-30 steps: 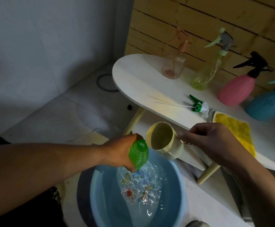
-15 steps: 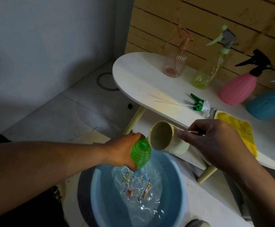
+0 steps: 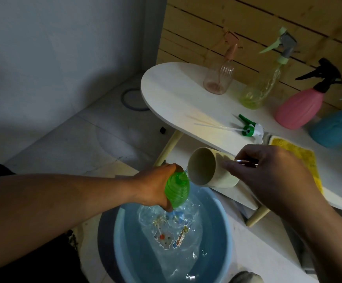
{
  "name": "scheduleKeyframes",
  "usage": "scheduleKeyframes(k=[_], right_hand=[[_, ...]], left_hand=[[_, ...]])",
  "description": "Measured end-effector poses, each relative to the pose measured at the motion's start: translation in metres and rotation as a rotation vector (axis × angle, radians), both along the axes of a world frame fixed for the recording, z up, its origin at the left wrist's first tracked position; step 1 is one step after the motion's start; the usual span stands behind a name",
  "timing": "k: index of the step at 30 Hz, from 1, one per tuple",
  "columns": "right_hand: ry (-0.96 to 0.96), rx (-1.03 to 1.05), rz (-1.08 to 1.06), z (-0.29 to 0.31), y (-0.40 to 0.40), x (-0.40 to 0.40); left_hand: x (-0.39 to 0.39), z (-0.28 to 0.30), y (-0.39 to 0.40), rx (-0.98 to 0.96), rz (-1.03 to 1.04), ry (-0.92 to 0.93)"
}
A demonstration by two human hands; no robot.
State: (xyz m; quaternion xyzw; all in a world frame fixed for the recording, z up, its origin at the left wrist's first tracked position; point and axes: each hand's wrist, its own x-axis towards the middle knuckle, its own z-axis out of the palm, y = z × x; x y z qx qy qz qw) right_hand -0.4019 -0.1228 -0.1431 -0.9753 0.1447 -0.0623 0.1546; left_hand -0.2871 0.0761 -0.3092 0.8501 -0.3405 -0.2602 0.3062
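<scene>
Green bottle [image 3: 177, 190] was in my left hand [image 3: 156, 184], held up over the blue bucket [image 3: 119, 237] on the floor. The fingers of that hand were curled tight round the bottle's body. My right hand [image 3: 272, 176] held the cup [image 3: 211, 172], with its fingers closed on the handle side. The cup was tipped almost flat, and its rim was just beside the bottle's open mouth. A thin bit of water showed there, so I judged the pour was well on. Water splashed in the bucket below, so I think some had missed the bottle. I could not tell how full the bottle was.

The green spray top [image 3: 249, 130] lay on the desk [image 3: 176, 94], well apart from the bottle. I judged the filling had yet to end, and the top had yet to go on.
</scene>
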Motion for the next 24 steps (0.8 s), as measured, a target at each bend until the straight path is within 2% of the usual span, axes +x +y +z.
scheduleKeyframes(k=[13,24], right_hand=[[-0.045,-0.231,0.041,0.007,0.011,-0.006],[-0.124,-0.394,0.097,0.010,0.021,-0.011]], left_hand=[[-0.003,0.009,-0.004,-0.067,-0.030,0.026],[-0.002,-0.004,-0.003,-0.151,0.004,0.089]])
